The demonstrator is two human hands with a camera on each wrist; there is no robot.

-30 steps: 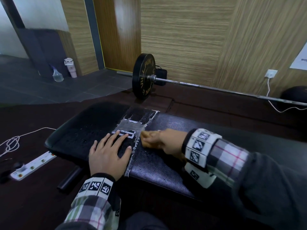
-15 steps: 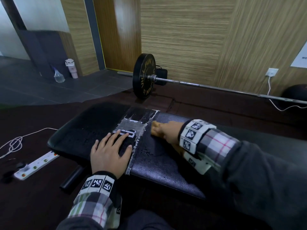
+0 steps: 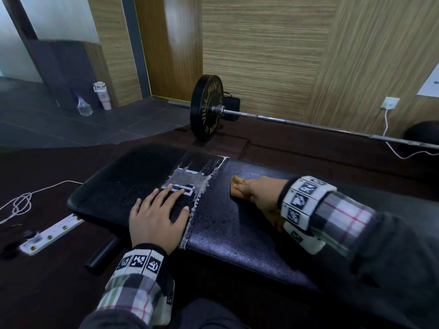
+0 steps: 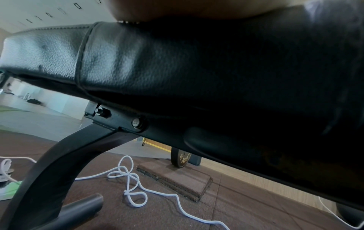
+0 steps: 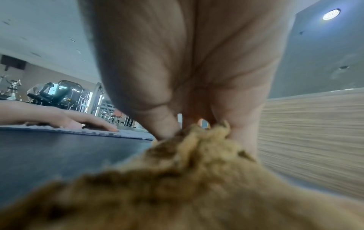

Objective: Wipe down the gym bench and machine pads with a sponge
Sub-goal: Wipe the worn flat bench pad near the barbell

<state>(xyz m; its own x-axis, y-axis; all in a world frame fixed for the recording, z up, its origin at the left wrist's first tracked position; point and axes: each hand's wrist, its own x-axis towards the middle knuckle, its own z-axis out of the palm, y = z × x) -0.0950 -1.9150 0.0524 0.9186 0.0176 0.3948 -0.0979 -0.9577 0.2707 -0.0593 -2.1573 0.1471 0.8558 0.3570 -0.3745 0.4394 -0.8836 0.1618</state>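
Observation:
The black padded gym bench [image 3: 237,233] lies across the middle of the head view, with a worn grey patch [image 3: 190,179] beside its seam. My left hand [image 3: 156,214] rests flat on the pad left of the seam, fingers spread. My right hand [image 3: 259,191] presses a tan sponge [image 3: 236,186] onto the pad right of the seam, near its far edge. The right wrist view shows the thumb and fingers [image 5: 165,124] pinching the shaggy sponge [image 5: 197,179] against the bench [image 5: 59,149]. The left wrist view shows only the bench's side [image 4: 177,62] and frame.
A barbell with a black plate [image 3: 206,108] lies on the floor beyond the bench. A power strip [image 3: 51,233] and a knotted white cable [image 3: 21,203] lie on the floor at the left. A spray bottle [image 3: 84,106] and a pink tumbler [image 3: 102,95] stand by the far wall.
My right hand has slid the sponge away from me across the pad, toward the far edge and slightly right. My left hand has stayed flat in place.

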